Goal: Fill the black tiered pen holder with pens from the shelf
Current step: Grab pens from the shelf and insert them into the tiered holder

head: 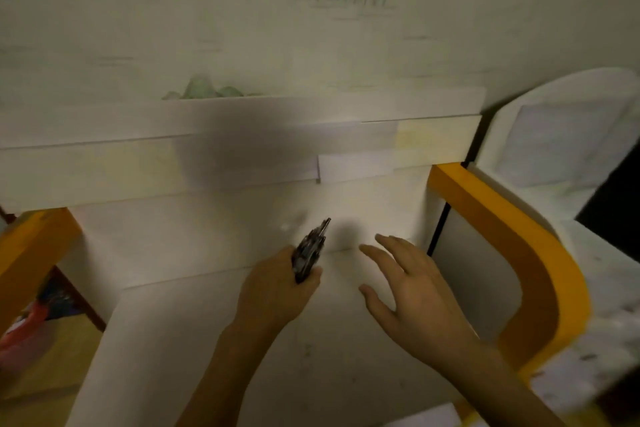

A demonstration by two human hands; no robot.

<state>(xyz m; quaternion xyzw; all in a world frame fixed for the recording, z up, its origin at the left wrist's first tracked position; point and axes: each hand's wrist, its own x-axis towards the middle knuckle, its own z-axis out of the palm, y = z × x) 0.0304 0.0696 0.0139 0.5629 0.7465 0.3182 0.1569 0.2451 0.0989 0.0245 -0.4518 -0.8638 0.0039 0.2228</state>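
My left hand [277, 284] grips a bunch of dark pens [310, 250], their ends sticking up and away toward the wall. My right hand [408, 284] hovers just to the right of it, fingers spread and holding nothing. Both hands are over the white shelf surface [194, 322]. The picture is blurred by motion. No black tiered pen holder is in view.
A white raised ledge [242, 149] runs along the back against a pale wall with faint green drawings. Orange curved side pieces [540, 270] frame the shelf on the right and left [31, 246]. A red object [24, 326] lies low on the left.
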